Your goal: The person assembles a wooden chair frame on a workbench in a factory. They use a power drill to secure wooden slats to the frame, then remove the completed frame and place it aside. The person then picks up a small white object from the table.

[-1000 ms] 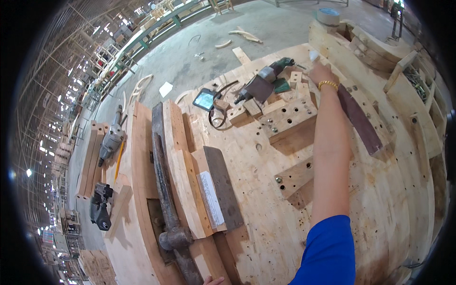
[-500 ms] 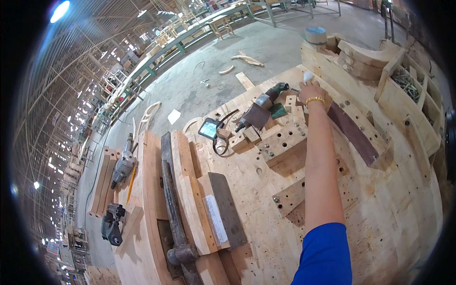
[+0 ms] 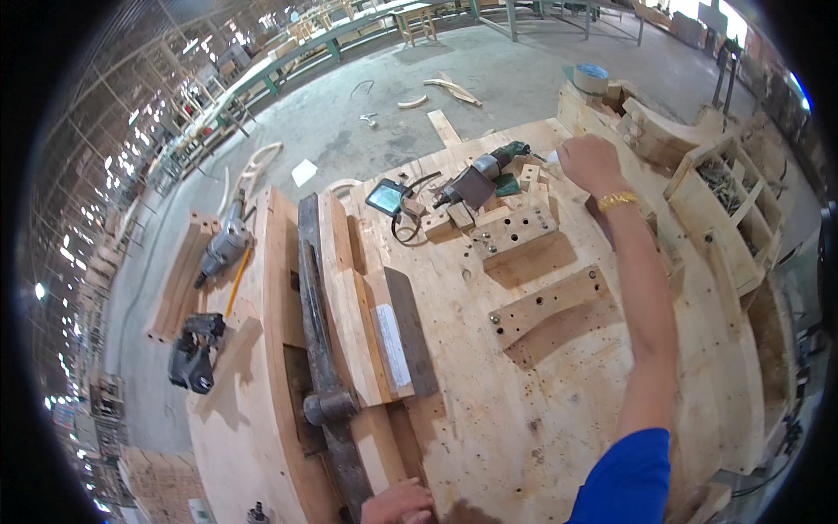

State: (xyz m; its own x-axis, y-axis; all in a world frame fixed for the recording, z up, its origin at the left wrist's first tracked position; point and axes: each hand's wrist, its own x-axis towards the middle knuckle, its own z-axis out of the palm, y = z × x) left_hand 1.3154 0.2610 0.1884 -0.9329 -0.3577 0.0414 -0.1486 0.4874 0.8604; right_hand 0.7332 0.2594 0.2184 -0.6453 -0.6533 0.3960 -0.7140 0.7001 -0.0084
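My right hand (image 3: 590, 164), with a gold band at its wrist, is at the far end of the plywood bench top (image 3: 559, 419). Its fingers are curled closed; a small whitish thing (image 3: 552, 158) shows at their edge, its kind unclear. Close by on the left lies a power drill (image 3: 478, 177) with a dark wrap. At the lower edge my left hand (image 3: 400, 504) is beside a long metal bar clamp (image 3: 321, 349); its fingers are partly cut off and blurred. Nearer me lie two drilled wooden blocks, a straight one (image 3: 515, 236) and a curved one (image 3: 552, 303).
Left of the clamp lie a grey power tool (image 3: 227, 244), a yellow pencil (image 3: 236, 281) and a black tool (image 3: 195, 354). A strapped device with a screen (image 3: 388, 197) lies near the drill. At right stands a wooden compartment box (image 3: 733, 196) of hardware; tape (image 3: 591, 80) sits behind.
My left hand has come into view at the lower edge. My right hand still stays at the far end, its fingers now more curled. The view has shifted.
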